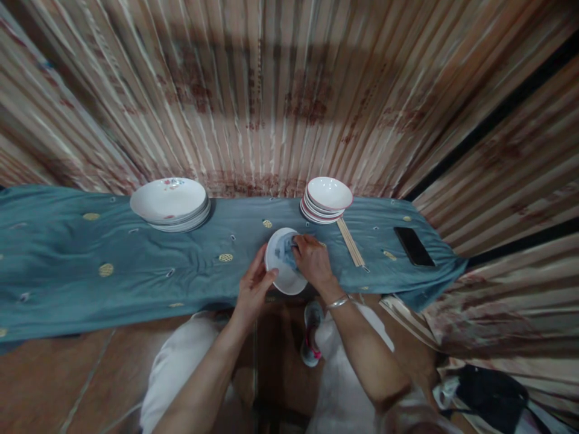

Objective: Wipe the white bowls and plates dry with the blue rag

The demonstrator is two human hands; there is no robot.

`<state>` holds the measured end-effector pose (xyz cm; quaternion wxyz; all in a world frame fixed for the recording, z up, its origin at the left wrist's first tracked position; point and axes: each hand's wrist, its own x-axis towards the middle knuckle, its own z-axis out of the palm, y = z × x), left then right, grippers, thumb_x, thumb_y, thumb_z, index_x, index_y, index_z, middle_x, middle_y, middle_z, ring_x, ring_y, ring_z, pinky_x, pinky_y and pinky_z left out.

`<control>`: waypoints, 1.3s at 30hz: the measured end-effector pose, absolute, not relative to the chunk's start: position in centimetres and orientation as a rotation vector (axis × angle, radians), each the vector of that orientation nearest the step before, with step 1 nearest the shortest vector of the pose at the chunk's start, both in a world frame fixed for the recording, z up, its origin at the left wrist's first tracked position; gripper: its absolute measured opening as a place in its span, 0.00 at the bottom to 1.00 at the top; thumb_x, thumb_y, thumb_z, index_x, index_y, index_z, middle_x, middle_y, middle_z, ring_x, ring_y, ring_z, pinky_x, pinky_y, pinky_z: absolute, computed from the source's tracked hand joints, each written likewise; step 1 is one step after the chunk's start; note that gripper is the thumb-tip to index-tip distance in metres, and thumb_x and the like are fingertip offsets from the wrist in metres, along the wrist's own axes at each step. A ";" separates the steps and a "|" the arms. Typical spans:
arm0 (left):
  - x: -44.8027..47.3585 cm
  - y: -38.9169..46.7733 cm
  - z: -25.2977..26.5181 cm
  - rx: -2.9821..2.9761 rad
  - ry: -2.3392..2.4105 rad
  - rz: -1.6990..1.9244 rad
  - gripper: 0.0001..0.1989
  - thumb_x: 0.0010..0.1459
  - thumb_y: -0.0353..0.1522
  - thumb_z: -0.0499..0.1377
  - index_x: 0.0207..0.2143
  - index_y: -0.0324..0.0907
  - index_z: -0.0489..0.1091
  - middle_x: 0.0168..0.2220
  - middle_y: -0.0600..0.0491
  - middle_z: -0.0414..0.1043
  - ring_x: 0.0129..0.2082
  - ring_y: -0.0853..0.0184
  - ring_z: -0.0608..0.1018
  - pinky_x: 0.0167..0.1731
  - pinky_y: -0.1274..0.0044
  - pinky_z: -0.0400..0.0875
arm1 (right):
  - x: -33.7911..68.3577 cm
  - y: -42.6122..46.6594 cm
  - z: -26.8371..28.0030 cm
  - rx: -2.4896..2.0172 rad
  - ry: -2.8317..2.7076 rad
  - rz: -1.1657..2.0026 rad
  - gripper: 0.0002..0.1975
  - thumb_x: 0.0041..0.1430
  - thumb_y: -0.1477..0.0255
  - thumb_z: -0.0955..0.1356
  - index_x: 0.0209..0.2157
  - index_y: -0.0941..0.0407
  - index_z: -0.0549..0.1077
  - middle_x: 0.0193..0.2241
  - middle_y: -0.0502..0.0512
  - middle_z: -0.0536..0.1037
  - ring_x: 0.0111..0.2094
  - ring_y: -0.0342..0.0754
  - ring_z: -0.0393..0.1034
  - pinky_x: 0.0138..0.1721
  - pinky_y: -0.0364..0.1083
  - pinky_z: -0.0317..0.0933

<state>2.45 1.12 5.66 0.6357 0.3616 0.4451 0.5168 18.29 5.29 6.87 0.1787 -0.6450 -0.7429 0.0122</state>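
A white bowl (pixel 289 283) is tilted toward me at the front edge of the cloth-covered table. My left hand (pixel 257 282) grips its left side, with the thumb over the rim. Inside the bowl, my right hand (pixel 313 258) is closed on a bluish cloth (pixel 284 247) that lies against the inner wall. The fingertips of the right hand are partly hidden by the hand itself. Behind the bowl to the right stands a stack of small red-rimmed bowls (pixel 326 196). Several pale chopsticks (pixel 350 242) lie beside that stack.
A stack of large white plates (pixel 170 202) with a floral pattern stands at the back left. A black phone (pixel 413 246) lies near the right end of the teal tablecloth (pixel 149 283). Pleated curtains (pixel 271 108) hang right behind the table, and a dark bag (pixel 491 395) sits at lower right.
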 end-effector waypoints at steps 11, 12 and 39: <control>0.9 1.9 5.7 0.767 1.063 1.308 0.43 0.40 0.40 0.71 0.60 0.44 0.66 0.47 0.49 0.78 0.41 0.62 0.79 0.37 0.77 0.75 | 17.1 3.9 5.6 -1.155 -2.114 0.919 0.10 0.59 0.75 0.66 0.41 0.58 0.77 0.40 0.57 0.80 0.42 0.48 0.74 0.45 0.45 0.64; 0.9 1.9 5.6 0.753 1.062 1.305 0.43 0.39 0.40 0.71 0.60 0.45 0.66 0.46 0.49 0.78 0.40 0.62 0.79 0.36 0.77 0.75 | 16.9 4.0 5.5 -1.142 -2.046 1.000 0.11 0.57 0.76 0.67 0.42 0.58 0.77 0.41 0.56 0.80 0.42 0.48 0.74 0.45 0.46 0.64; 2.6 1.1 5.8 0.801 1.009 1.176 0.42 0.41 0.45 0.69 0.59 0.41 0.67 0.41 0.46 0.80 0.40 0.57 0.80 0.41 0.70 0.75 | 16.7 6.3 6.9 -1.374 -1.852 0.221 0.17 0.58 0.80 0.62 0.49 0.58 0.70 0.44 0.61 0.75 0.45 0.53 0.70 0.48 0.50 0.65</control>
